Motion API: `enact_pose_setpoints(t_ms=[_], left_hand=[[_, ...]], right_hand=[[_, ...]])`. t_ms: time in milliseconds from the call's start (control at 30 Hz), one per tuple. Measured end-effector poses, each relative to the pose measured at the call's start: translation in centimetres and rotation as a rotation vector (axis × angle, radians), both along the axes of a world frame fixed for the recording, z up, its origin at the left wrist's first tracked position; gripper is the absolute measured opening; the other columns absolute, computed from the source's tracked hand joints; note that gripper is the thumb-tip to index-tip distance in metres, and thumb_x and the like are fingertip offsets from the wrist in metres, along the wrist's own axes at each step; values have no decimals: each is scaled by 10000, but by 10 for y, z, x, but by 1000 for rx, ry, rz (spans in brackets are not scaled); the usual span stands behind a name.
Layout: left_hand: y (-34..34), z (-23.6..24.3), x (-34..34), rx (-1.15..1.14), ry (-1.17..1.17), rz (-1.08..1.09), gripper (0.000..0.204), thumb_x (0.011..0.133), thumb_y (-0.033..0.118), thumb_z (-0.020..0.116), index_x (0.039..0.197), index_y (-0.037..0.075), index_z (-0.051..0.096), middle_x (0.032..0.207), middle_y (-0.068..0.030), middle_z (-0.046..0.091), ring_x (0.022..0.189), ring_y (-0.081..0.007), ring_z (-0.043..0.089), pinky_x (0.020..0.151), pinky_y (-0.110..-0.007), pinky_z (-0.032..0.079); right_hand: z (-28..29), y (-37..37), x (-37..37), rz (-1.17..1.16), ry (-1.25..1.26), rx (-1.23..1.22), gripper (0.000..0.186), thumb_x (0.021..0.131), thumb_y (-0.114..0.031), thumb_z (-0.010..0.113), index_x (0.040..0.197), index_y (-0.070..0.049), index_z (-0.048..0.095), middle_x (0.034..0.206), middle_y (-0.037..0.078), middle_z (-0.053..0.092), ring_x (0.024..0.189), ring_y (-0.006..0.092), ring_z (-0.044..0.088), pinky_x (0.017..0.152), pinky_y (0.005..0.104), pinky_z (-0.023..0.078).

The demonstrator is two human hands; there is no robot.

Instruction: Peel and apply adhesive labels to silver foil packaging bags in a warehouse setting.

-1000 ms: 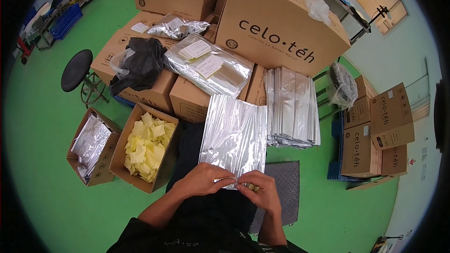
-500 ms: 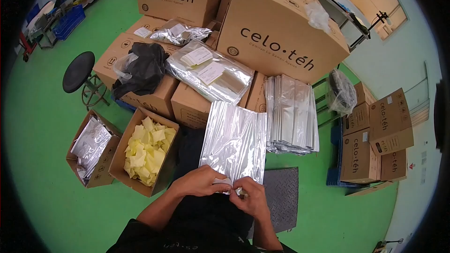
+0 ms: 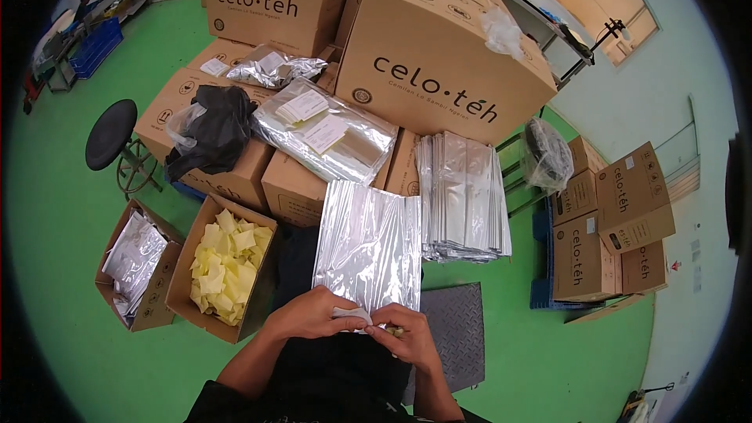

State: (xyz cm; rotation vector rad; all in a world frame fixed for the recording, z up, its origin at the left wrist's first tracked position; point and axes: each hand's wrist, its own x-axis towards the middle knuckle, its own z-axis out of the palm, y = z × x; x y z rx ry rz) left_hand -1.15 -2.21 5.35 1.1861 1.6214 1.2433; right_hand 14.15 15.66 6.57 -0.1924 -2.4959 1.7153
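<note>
My left hand [image 3: 315, 315] is closed on a small white paper label [image 3: 354, 314], which curves up between thumb and fingers. My right hand [image 3: 404, 334] pinches at the label's right end, its fingertips against those of the left. A pale yellowish scrap [image 3: 396, 331] shows at the right fingers; its hold is partly hidden. Both hands are over the near edge of a stack of flat silver foil bags [image 3: 366, 239] in front of my body. A second, thicker stack of foil bags [image 3: 462, 196] stands to its right.
An open carton [image 3: 262, 278] of yellow paper pieces [image 3: 227, 266] stands at left, beside a carton with foil scraps [image 3: 135, 254]. Ahead, large cartons [image 3: 439, 63] carry a foil bag with label sheets [image 3: 325, 133] and a black plastic bag [image 3: 215, 129]. A black stool [image 3: 111, 135] stands left.
The view has shifted, so the surroundings sit further left. My hands stay together at the bags' near edge; more of the white label shows between them, and a yellowish scrap shows at my right fingers.
</note>
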Motion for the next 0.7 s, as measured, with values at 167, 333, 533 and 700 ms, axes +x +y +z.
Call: enact_pose_setpoints(t_ms=[167,333,533,700], left_hand=[[1,7,6,28,178,59,204,893,281,715,949,88,750,699,-145,667,602,-336,649,591,-359,518],[5,8,13,32,365,57,228,900,303,695,861,80,725,655,-136,636,585,-352,633,542,-395,503],[8,6,20,44,502,55,278,912,334,650,815,85,725,641,-158,644,593,-364,639,568,-442,510],[8,4,21,149,574,94,185,879,260,698,813,88,688,633,-122,614,538,-316,619,490,-396,481]], right_hand=[[-1,1,0,-32,6,13,134,788,-35,754,897,8,690,895,117,691,805,217,684,715,309,525],[-3,-3,0,-107,55,94,149,734,-22,750,865,3,682,863,104,685,756,193,671,670,294,514],[-8,-6,2,-99,114,129,148,728,-12,715,861,6,651,841,110,656,727,211,659,646,314,510],[-10,-12,0,-144,164,140,143,713,5,688,846,7,635,835,110,644,697,204,640,622,305,496]])
